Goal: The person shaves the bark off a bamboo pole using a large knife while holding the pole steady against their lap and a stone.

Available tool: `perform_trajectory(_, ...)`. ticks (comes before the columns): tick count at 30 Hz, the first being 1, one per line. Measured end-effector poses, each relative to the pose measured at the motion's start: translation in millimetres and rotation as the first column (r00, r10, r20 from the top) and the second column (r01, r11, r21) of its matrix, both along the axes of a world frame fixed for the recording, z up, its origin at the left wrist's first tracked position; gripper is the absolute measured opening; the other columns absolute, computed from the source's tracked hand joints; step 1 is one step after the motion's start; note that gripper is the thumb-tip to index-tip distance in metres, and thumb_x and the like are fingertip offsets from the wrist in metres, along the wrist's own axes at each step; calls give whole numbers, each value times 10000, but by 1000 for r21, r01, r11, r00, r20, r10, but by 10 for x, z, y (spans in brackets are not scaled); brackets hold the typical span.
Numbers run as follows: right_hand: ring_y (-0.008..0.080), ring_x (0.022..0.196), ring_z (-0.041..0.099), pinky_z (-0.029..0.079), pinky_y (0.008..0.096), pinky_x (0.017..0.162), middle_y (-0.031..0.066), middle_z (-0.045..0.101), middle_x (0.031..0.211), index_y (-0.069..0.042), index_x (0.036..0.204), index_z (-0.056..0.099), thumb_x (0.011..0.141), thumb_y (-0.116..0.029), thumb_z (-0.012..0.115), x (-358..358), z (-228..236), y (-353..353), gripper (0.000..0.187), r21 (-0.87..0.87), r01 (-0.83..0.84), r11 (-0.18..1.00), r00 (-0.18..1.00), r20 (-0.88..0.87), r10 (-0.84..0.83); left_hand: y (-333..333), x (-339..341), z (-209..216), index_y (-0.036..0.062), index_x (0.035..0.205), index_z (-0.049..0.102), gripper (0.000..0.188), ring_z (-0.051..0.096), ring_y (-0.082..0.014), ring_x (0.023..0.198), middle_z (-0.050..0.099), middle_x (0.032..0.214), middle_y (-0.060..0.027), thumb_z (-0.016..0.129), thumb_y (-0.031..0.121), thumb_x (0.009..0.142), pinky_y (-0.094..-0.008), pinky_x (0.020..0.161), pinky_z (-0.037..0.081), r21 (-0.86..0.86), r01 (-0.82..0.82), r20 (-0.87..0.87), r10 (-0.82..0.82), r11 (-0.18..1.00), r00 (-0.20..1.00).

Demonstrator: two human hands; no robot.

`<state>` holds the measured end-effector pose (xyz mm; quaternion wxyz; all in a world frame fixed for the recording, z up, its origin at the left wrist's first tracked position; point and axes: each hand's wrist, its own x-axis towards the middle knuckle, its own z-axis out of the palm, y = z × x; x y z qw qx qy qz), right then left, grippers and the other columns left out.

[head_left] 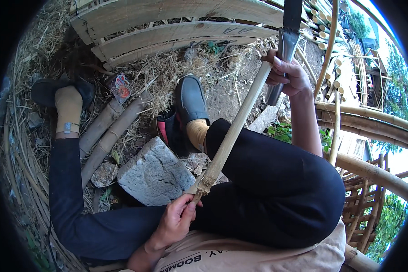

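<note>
A long pale stick [236, 126], seemingly bamboo, slants from my lap up to the right across my raised knee. My left hand [173, 220] is closed round its lower end, just below a rough, splintered patch. At the upper right, my right hand [293, 77] grips the metal tube handle of a machete [285, 45]. Its dark blade points up and runs out of view at the top edge. The stick's upper end, with a brown knob, meets the fingers of my right hand; whether they also hold it I cannot tell.
A grey stone block [155, 173] sits between my legs, beside two bamboo poles [111, 131]. Wooden slats [181, 38] stand in front. Bamboo rails [371, 174] and stacked poles [333, 75] are at the right. Dry straw and a plastic wrapper [121, 87] lie on the ground.
</note>
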<state>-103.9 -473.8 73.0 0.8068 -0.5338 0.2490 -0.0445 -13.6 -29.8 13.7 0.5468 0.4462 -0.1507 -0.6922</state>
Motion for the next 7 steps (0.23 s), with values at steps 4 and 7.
perform_trajectory(4, -3, 442, 366, 337, 218, 511, -70, 463, 683, -102, 858, 529, 968, -184, 666, -11, 9, -9, 194, 29, -49, 998, 998, 46, 48, 23, 1, -38, 12, 1106, 536, 254, 311, -12, 460, 402, 593, 47, 489, 260, 1083, -208, 417, 235, -7, 10, -77, -11, 1000, 997)
perform_trajectory(7, 0, 437, 369, 342, 222, 505, -66, 462, 684, -100, 842, 519, 969, -202, 667, -28, 36, 4, 220, 37, -75, 996, 994, 86, 71, 31, 40, -12, 7, 1073, 600, 209, 436, -48, 539, 480, 611, 19, 499, 190, 1067, -235, 514, 362, 73, 63, -109, -54, 995, 993)
